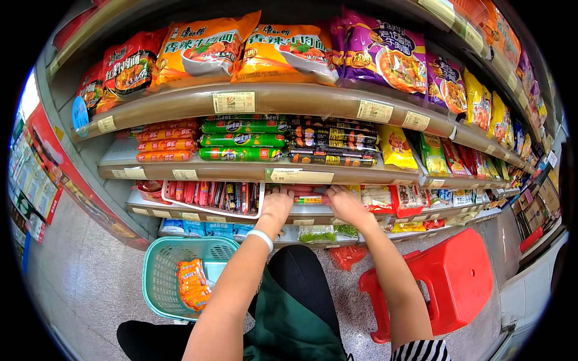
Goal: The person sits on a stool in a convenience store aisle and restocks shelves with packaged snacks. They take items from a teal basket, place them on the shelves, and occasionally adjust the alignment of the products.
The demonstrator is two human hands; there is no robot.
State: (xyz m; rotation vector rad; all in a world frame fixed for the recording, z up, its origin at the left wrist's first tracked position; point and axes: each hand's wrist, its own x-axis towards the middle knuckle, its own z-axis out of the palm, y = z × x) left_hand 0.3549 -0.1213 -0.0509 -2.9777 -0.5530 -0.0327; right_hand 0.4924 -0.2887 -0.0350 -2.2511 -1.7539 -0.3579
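My left hand (278,205) and my right hand (347,205) reach into a low shelf, one at each end of a small stack of pink wrapped sausages (311,199). The front sausage has a green and orange label and lies level between my fingers. My fingertips are partly hidden, but both hands appear to hold the ends. Just left of my left hand stands a white plastic basket (212,213) with many upright wrapped sausages (205,194), red, pink and dark.
A teal shopping basket (156,270) with orange packets (193,284) stands on the floor at left. At right is a red plastic stool (463,280). Above are stacked green sausages (242,140), dark sausages (334,140) and instant-noodle bags (284,52). A red plastic bag (348,257) lies under the shelf.
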